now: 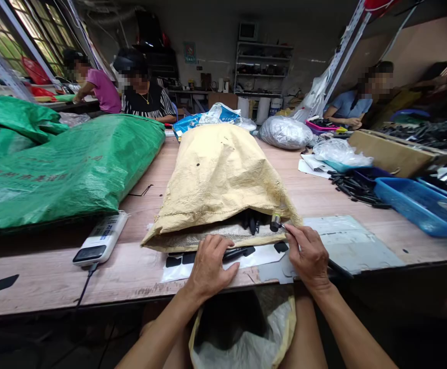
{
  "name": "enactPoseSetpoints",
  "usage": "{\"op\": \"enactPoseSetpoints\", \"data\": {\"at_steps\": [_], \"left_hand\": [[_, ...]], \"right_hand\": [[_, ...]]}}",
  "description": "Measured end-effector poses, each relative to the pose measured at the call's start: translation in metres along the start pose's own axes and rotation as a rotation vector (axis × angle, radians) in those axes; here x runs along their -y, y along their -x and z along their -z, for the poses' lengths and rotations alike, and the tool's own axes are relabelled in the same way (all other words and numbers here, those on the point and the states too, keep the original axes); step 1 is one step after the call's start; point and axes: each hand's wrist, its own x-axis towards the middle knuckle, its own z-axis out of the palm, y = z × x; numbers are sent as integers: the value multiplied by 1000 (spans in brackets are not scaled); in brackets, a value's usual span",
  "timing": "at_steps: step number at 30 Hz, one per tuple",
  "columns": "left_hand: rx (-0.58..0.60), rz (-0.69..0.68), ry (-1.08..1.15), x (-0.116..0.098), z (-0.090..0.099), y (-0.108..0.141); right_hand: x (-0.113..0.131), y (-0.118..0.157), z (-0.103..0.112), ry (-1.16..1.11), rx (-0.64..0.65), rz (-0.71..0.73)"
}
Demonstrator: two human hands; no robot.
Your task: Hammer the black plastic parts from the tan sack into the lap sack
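Note:
My left hand (pixel 211 264) rests at the table's front edge, fingers spread and thumb apart. Beside its thumb and fingers lies a dark elongated piece (pixel 237 253), not visibly gripped. Beneath is a white strip (pixel 262 254) carrying several flat black pieces. In my right hand (pixel 308 253) is what looks like a small hammer; its short cylindrical head (pixel 275 223) is near the sack's mouth, and its black handle (pixel 339 268) sticks out behind the hand. The cream woven sack (pixel 223 169) lies with its mouth toward me, dark parts (pixel 251 223) showing inside.
A green woven sack (pixel 73 169) fills the left side, beside a white power bank (pixel 101 238) with a cable. Blue trays (pixel 419 205), a cardboard box (pixel 396 154) and black parts (pixel 356 189) stand right. An open sack (pixel 281 328) sits at my lap. Several people sit farther back.

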Motion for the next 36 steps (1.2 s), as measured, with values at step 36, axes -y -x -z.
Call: {"op": "enactPoseSetpoints", "data": {"at_steps": [36], "left_hand": [[76,242,193,-6,-12,-4]], "right_hand": [[101,0,38,-416,327,-95]]}}
